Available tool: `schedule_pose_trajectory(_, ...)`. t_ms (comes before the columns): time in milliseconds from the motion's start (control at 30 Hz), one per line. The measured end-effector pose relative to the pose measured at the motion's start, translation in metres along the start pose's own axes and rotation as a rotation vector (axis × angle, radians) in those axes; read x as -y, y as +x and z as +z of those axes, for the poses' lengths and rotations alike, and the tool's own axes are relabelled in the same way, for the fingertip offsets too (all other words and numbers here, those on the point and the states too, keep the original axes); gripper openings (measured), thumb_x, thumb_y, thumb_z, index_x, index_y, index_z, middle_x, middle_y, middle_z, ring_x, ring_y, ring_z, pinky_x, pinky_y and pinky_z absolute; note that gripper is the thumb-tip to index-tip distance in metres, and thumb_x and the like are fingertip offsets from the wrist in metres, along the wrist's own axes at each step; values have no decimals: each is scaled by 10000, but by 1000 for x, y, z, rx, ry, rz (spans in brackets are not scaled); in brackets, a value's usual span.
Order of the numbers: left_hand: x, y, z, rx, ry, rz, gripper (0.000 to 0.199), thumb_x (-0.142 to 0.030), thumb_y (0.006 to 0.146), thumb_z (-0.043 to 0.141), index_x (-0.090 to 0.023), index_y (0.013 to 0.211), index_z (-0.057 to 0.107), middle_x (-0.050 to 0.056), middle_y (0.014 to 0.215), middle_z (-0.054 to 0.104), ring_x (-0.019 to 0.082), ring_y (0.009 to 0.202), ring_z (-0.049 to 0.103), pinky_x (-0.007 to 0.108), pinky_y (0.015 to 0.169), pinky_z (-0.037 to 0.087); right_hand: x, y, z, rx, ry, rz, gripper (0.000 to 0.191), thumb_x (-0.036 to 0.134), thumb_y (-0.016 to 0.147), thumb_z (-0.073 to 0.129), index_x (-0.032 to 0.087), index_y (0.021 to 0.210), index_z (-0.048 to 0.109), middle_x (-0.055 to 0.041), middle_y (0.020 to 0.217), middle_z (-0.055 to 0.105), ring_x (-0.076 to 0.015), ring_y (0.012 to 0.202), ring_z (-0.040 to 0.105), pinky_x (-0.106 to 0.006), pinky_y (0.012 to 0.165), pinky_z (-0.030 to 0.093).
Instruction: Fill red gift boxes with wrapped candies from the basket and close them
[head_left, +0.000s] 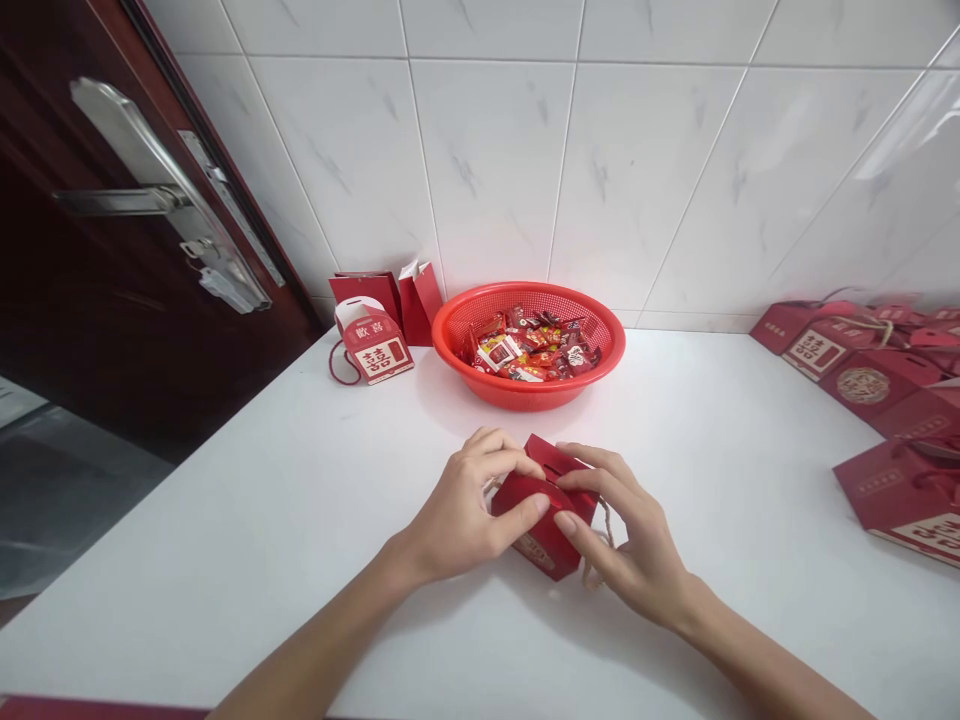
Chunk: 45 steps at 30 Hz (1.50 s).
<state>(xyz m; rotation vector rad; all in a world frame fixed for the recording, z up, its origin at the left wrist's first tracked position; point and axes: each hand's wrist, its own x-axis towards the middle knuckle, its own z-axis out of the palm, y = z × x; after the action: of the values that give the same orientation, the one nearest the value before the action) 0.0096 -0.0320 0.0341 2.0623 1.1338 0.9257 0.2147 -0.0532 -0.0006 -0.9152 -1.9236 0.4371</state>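
Note:
A small red gift box (551, 545) with a twine handle stands on the white table, between my two hands. My left hand (480, 500) is closed on its left side, thumb on the front flap and fingers over the top. From the right, my right hand (626, 530) grips the same box, its thumb near the top edge and its fingers across the upper panel. Twine (606, 525) hangs at the box's right side. Behind the box is a red plastic basket (525, 397) holding many wrapped candies (529, 348).
At the back left stand a red and white box (379, 350) with a cord and red bags (420, 305). Several red boxes (862, 385) are grouped on the right of the table (337, 470). A tiled wall rises behind; a dark door (97, 300) is at left.

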Motion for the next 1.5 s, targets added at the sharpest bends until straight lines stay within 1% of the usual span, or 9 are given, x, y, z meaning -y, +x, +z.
schedule_pose_trajectory(100,-2,0,2,5,-122,-26,84,-246,810,666,-213,870,715,28,867,675,200,885,608,330,824,496,1,-2,2,12,69,42,44,223,961,595,239,961,636,-111,1270,642,-238,1153,641,-385,925,573)
schedule_pose_trajectory(267,-2,-1,8,17,-319,-134,168,-236,800,661,-198,948,730,40,929,701,177,821,639,306,770,523,4,-4,4,17,109,82,79,220,974,572,241,929,633,-105,1254,646,-231,1116,656,-380,901,577)
schedule_pose_trajectory(467,-1,0,11,19,-419,-173,193,-205,779,657,-188,955,736,57,970,726,198,896,670,325,845,551,4,-3,4,8,106,99,86,244,971,580,240,907,637,-103,1244,659,-241,1100,663,-377,876,580)
schedule_pose_trajectory(767,0,0,11,12,-441,-157,212,-163,769,636,-187,965,715,42,976,716,190,931,670,307,855,552,1,-4,3,27,129,95,62,225,972,579,243,936,626,-93,1259,644,-228,1139,642,-362,917,556)
schedule_pose_trajectory(933,0,-1,14,-9,-429,-154,185,-167,771,632,-196,937,708,24,910,680,173,876,657,295,819,549,1,-4,4,34,145,108,73,218,976,574,245,938,631,-88,1256,640,-222,1129,642,-360,913,555)
schedule_pose_trajectory(1067,1,-2,16,-24,-423,-133,198,-146,758,613,-201,921,711,25,922,678,172,890,651,294,837,542,1,-5,4,42,163,120,73,223,978,576,243,935,631,-89,1260,639,-226,1141,636,-364,918,555)
schedule_pose_trajectory(1233,2,-1,15,-17,-429,-123,201,-136,750,606,-190,921,696,25,911,681,179,882,648,292,817,536,1,-5,3,41,167,122,72,237,980,576,240,936,633,-99,1263,640,-234,1138,639,-381,921,557)
schedule_pose_trajectory(1367,3,0,16,-14,-436,-90,195,-139,768,606,-182,940,687,21,892,665,170,860,632,278,797,521,1,-4,3,41,176,112,70,228,980,578,243,935,629,-92,1267,636,-224,1130,641,-372,921,554)
schedule_pose_trajectory(1500,3,0,18,-27,-444,-92,160,-137,790,612,-186,928,676,1,851,645,151,833,610,259,794,503,0,-5,3,36,178,99,63,214,976,583,250,946,625,-77,1269,632,-217,1154,629,-359,938,541)
